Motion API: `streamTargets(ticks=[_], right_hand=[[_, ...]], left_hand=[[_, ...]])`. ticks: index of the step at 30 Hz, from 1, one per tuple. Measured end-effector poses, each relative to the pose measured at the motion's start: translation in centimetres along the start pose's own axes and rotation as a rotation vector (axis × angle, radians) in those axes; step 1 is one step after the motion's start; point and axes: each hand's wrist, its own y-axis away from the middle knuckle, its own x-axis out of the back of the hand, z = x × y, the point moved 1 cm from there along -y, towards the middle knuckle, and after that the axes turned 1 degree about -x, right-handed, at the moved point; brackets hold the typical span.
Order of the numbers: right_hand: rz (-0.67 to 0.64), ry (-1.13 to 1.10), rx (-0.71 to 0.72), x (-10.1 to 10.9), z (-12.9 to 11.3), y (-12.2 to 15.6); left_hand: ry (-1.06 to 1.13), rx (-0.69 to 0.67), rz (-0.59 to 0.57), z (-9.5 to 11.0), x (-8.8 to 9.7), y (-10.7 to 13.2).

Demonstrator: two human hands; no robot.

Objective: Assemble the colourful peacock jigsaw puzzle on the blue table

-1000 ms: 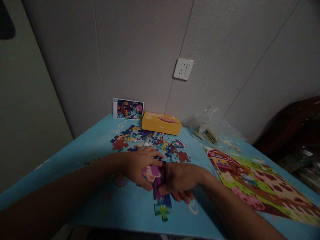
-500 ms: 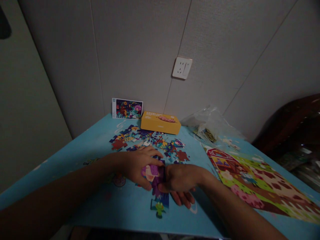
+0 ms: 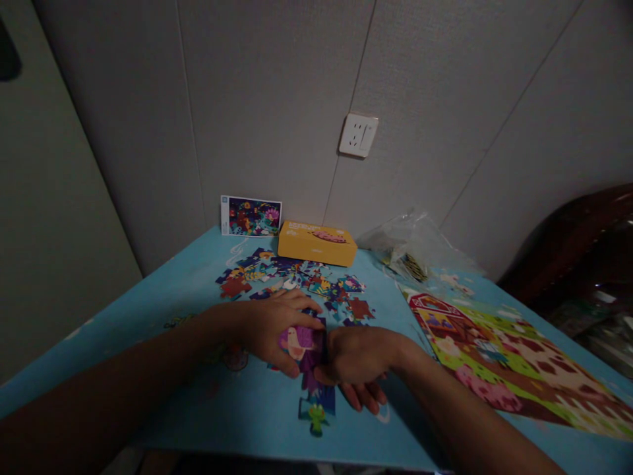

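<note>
My left hand (image 3: 270,326) grips a purple puzzle piece (image 3: 298,340) with a pale figure on it, thumb below and fingers over its top. My right hand (image 3: 357,359) pinches the adjoining purple pieces right beside it, thumb and forefinger closed, the other fingers resting on the table. Both hands meet over a small joined strip of pieces that runs down to a green frog piece (image 3: 315,414). A heap of loose puzzle pieces (image 3: 297,280) lies just beyond my hands.
The table has a light blue printed top (image 3: 198,277). A yellow box (image 3: 317,243) and a reference picture card (image 3: 250,216) stand at the wall. A clear plastic bag (image 3: 415,251) lies back right. A finished farm puzzle (image 3: 499,359) covers the right side.
Both hands stay together on the purple pieces. My right fingers have spread a little lower on the table, and the view has shifted slightly.
</note>
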Motion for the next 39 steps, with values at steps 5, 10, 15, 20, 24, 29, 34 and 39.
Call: streamTargets(ticks=[5, 10, 15, 20, 24, 29, 34, 39], right_hand=[[-0.014, 0.000, 0.031, 0.1, 0.1, 0.1], [-0.110, -0.060, 0.120, 0.7, 1.2, 0.4], [-0.133, -0.077, 0.115, 0.9, 1.5, 0.2], [-0.140, -0.114, 0.117, 0.8, 1.4, -0.5], [-0.142, -0.136, 0.141, 0.9, 1.7, -1.0], [-0.150, -0.170, 0.159, 0.9, 2.1, -1.4], [0.011, -0.271, 0.364, 1.0, 2.2, -1.4], [0.558, -0.328, 0.546, 1.7, 2.3, -2.1]], left_hand=[[0.003, -0.001, 0.001, -0.1, 0.0, 0.0], [0.005, -0.018, 0.009, -0.4, -0.2, -0.1], [-0.008, -0.021, 0.004, -0.5, -0.4, 0.0], [-0.001, -0.052, 0.037, -1.0, -0.7, 0.0], [0.002, -0.057, 0.046, -1.1, -0.8, 0.0], [-0.005, -0.049, 0.028, -0.8, -0.8, 0.0], [-0.001, -0.006, 0.172, -1.3, -0.5, -0.4], [-0.138, 0.251, 0.216, -2.7, 0.1, -0.2]])
